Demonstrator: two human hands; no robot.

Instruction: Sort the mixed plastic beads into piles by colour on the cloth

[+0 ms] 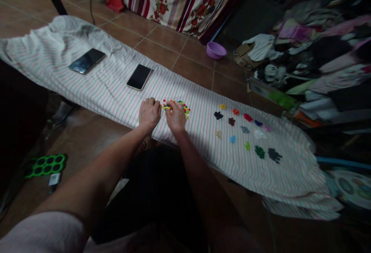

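Note:
A mixed pile of small coloured pieces (187, 110), perhaps tiny plastic bricks, lies on the striped cloth (199, 102). At its left edge rests my left hand (150, 113), fingers curled in; whatever they hold is hidden. My right hand (176, 117) is over the pile, its fingertips drawn together among the pieces, and I cannot make out what is in them. To the right, small heaps are grouped by colour, among them a yellow heap (222, 106), a black heap (218, 115), a red heap (247, 117), a light blue heap (232, 139) and a dark green heap (259, 152).
Two phones lie left of my hands: a nearer phone (139, 77) and a farther phone (87, 60). On the tiled floor are a purple bowl (216, 50), a red dustpan or broom head (115, 3) and a green holder (48, 165). Piled clothes (327, 52) stand at right.

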